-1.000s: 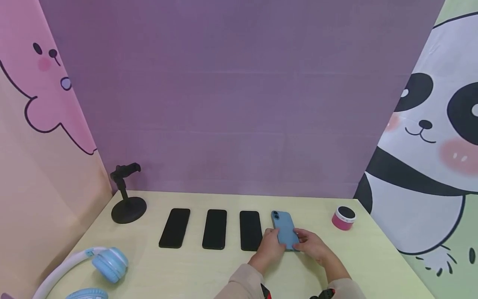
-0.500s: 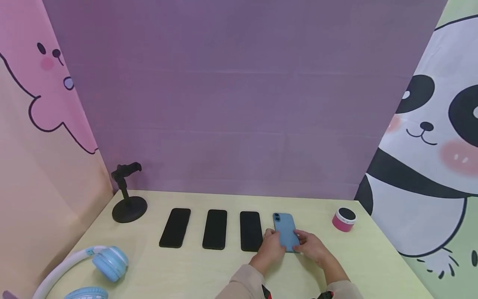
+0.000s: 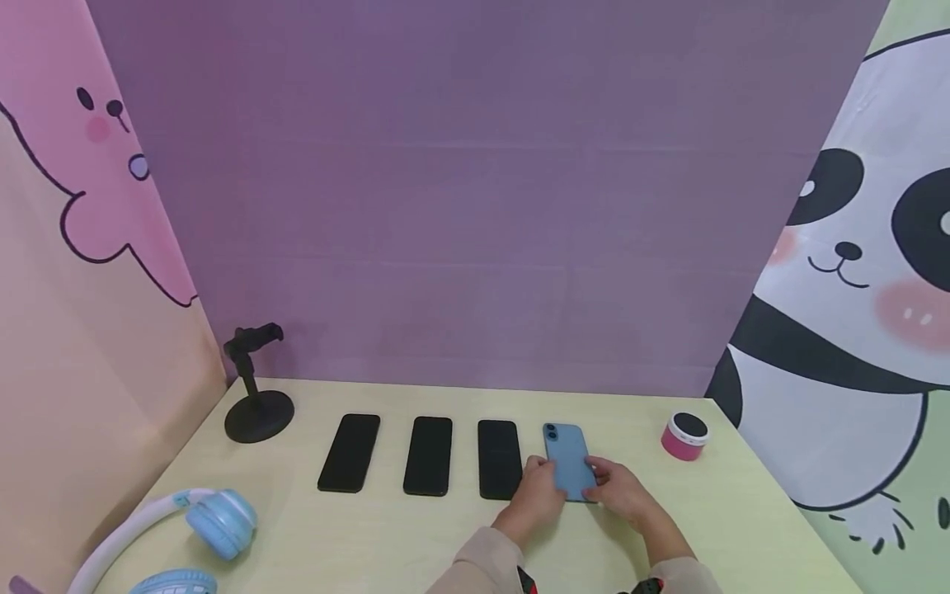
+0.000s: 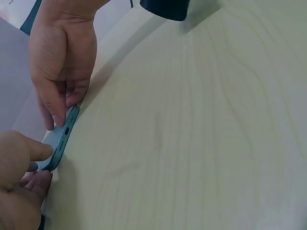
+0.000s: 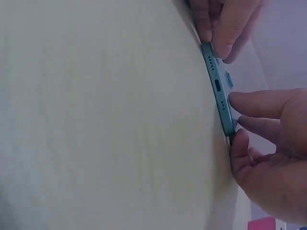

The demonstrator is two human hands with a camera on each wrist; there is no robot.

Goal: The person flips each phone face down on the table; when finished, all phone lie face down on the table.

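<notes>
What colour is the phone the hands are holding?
The phone is blue, held at its near end by the left hand and right hand; the head view shows it best.

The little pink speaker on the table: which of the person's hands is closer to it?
Right. The right hand grips the blue phone's near corner on the side facing the pink speaker. The left hand grips the phone's other corner, farther from the speaker.
</notes>
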